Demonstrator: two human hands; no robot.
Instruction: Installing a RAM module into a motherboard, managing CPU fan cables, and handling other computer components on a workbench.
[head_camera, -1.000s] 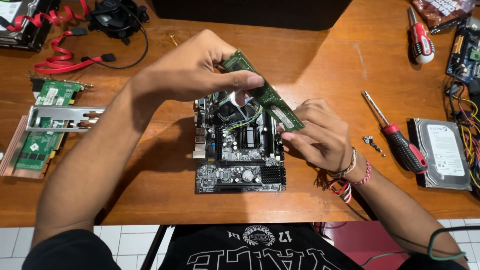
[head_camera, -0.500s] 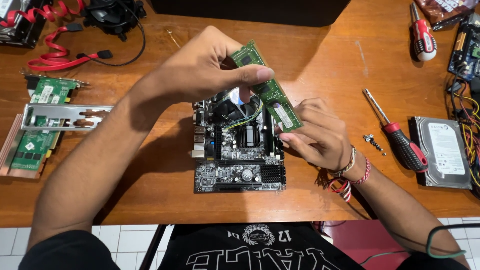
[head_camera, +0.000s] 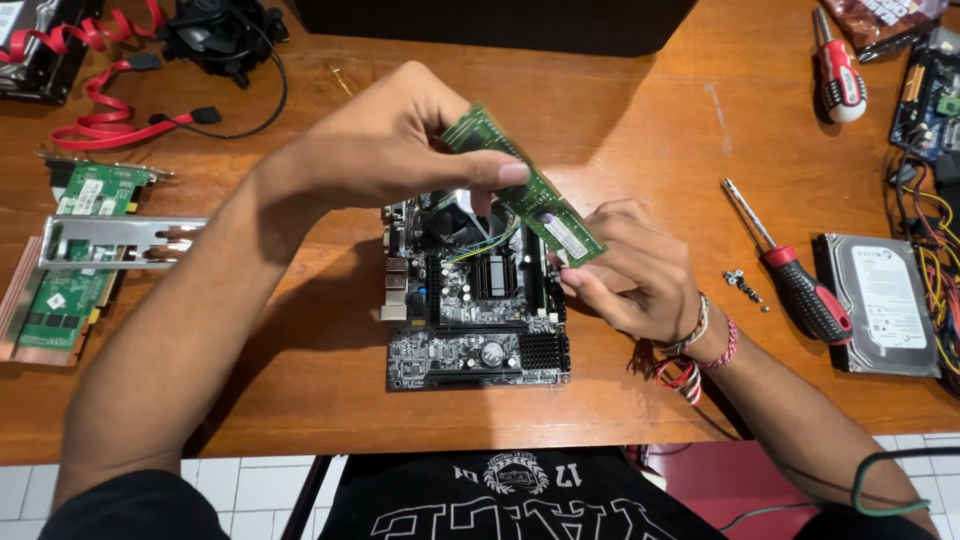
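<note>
Left hand (head_camera: 390, 140) and right hand (head_camera: 635, 270) each grasp one end of a green memory module (head_camera: 525, 185), fingers clenched on it, held tilted just above the motherboard (head_camera: 475, 300). A red-handled screwdriver (head_camera: 790, 270) lies right of the motherboard on the surface (head_camera: 650, 110).

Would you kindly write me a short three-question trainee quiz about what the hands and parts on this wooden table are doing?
1. True or false: both hands grip the long green memory stick.
2. What lies directly below it? A) silver hard drive B) black motherboard C) red flat cable
3. Which tool lies nearest the right hand?

Key:
1. True; the left hand pinches its upper part, the right its lower end.
2. B, the black motherboard.
3. The red-and-black-handled screwdriver.
</note>
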